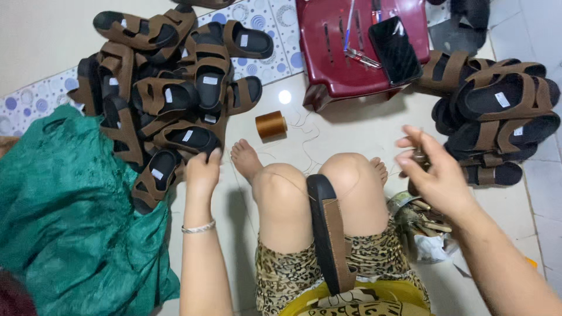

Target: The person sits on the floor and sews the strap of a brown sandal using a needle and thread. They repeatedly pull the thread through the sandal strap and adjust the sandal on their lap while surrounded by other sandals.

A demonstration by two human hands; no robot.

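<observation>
My left hand (pixel 203 171) reaches into a heap of brown-strapped black sandals (pixel 164 88) on the floor at the left, its fingers on the edge of one sandal (pixel 186 139). My right hand (pixel 436 171) is raised at the right, its fingers pinched on a small metal piece (pixel 419 154). A thin thread runs from it. One black sandal with a brown strap (pixel 328 231) lies lengthwise between my knees on my lap.
A spool of brown thread (pixel 270 124) stands on the floor ahead of my feet. A dark red plastic stool (pixel 328 64) holds a phone (pixel 396 49) and small tools. Another pile of sandals (pixel 497 117) lies at the right. Green cloth (pixel 70 216) lies at the left, a bag of metal buckles (pixel 418 222) by my right thigh.
</observation>
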